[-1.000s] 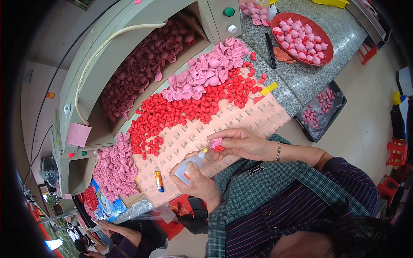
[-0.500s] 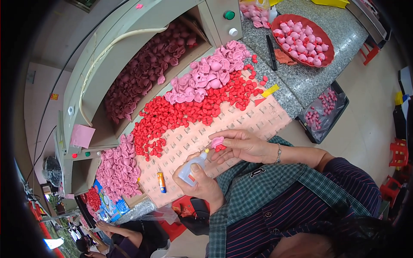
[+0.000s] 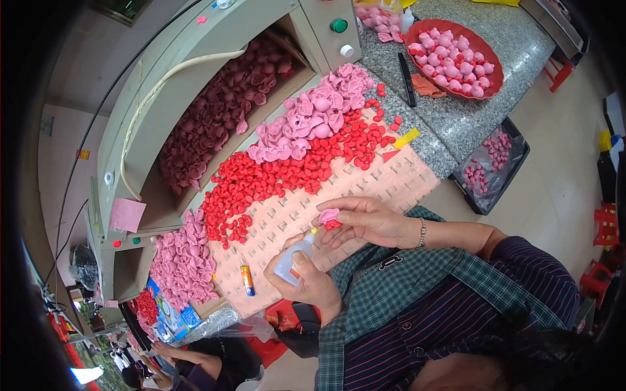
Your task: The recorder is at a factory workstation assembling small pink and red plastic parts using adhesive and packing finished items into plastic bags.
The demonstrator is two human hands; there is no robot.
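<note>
My left hand (image 3: 312,281) is wrapped round a small translucent squeeze bottle (image 3: 292,262). Its yellow tip (image 3: 313,231) points up toward my right hand (image 3: 373,223). Between the thumb and fingers of that hand is a pink ruffled piece (image 3: 328,215) with a red piece (image 3: 332,225) against its underside. The bottle tip is close to the two pieces; I cannot tell whether it touches them. Below both hands lies a pale pink patterned work sheet (image 3: 274,218). On it, small red pieces (image 3: 280,173) are heaped in a band, with pink ruffled pieces (image 3: 313,117) piled behind them.
A grey cabinet (image 3: 140,124) with a dark opening full of pink pieces stands behind. More pink pieces (image 3: 182,260) lie at left, near a glue tube (image 3: 247,280). A red bowl (image 3: 417,55) of pink pieces and a black crate (image 3: 481,207) are at right. Another person's arm (image 3: 192,357) shows lower left.
The view has shifted slightly. Both hands keep nearly the same pose, the bottle still tipped toward the pink and red pieces.
</note>
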